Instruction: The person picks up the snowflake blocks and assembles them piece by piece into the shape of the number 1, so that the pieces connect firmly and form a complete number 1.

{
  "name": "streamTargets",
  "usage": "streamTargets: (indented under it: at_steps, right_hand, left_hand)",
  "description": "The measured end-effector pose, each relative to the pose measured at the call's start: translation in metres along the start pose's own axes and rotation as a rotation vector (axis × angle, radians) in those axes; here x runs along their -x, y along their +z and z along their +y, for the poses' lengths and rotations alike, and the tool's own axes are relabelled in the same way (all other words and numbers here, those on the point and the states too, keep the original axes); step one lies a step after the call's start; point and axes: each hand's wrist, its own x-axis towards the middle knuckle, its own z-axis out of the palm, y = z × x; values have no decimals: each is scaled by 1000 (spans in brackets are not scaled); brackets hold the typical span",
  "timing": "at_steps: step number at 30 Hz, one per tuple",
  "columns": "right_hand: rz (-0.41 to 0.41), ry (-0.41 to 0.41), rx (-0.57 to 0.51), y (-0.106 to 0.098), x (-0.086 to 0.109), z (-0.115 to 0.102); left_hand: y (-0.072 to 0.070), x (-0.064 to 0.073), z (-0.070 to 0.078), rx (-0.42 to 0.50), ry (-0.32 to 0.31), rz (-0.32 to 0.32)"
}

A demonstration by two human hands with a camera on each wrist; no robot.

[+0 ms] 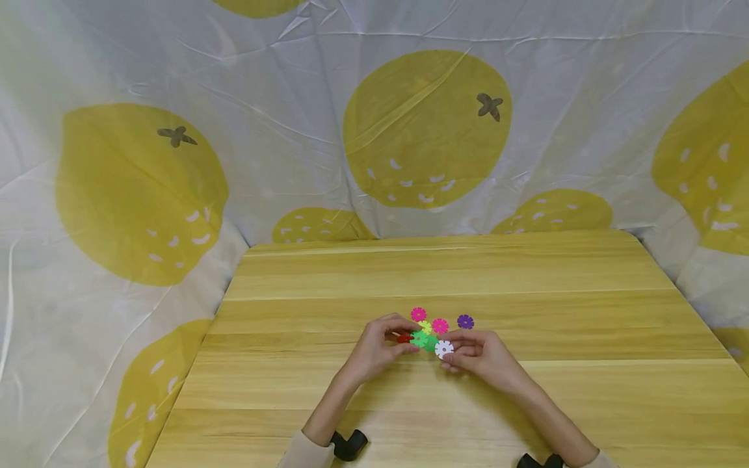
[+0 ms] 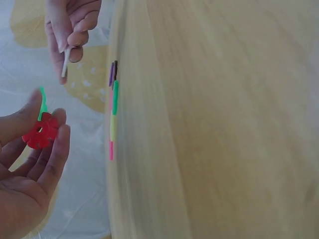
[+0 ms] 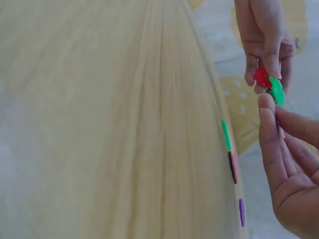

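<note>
My left hand (image 1: 377,348) pinches a light green snowflake disc (image 1: 419,339) joined to a red snowflake disc (image 2: 41,130). In the left wrist view the green one stands nearly edge-on above the red one, between thumb and fingers. My right hand (image 1: 487,359) holds a white snowflake disc (image 1: 444,350) by its edge, between thumb and fingertips. In the left wrist view this white disc is seen edge-on, apart from the green one. Both hands are close together over the table.
On the wooden table (image 1: 281,364) lie a darker green disc (image 1: 432,343), a yellow disc (image 1: 425,327), two pink discs (image 1: 418,314) and a purple disc (image 1: 465,322), just beyond the hands. A dark disc (image 3: 232,167) shows edge-on. Lemon-print cloth (image 1: 281,130) hangs behind.
</note>
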Motion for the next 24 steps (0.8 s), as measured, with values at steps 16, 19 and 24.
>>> streamTargets:
  at_steps: [16, 19, 24]
  right_hand:
    - [46, -128, -18, 5, 0, -4]
    - [40, -153, -2, 6, 0, -4]
    - [47, -169, -3, 8, -1, -5]
  left_hand:
    - [2, 1, 5, 27, 12, -53]
    - [2, 1, 6, 33, 9, -59]
    - [2, 1, 6, 43, 7, -63]
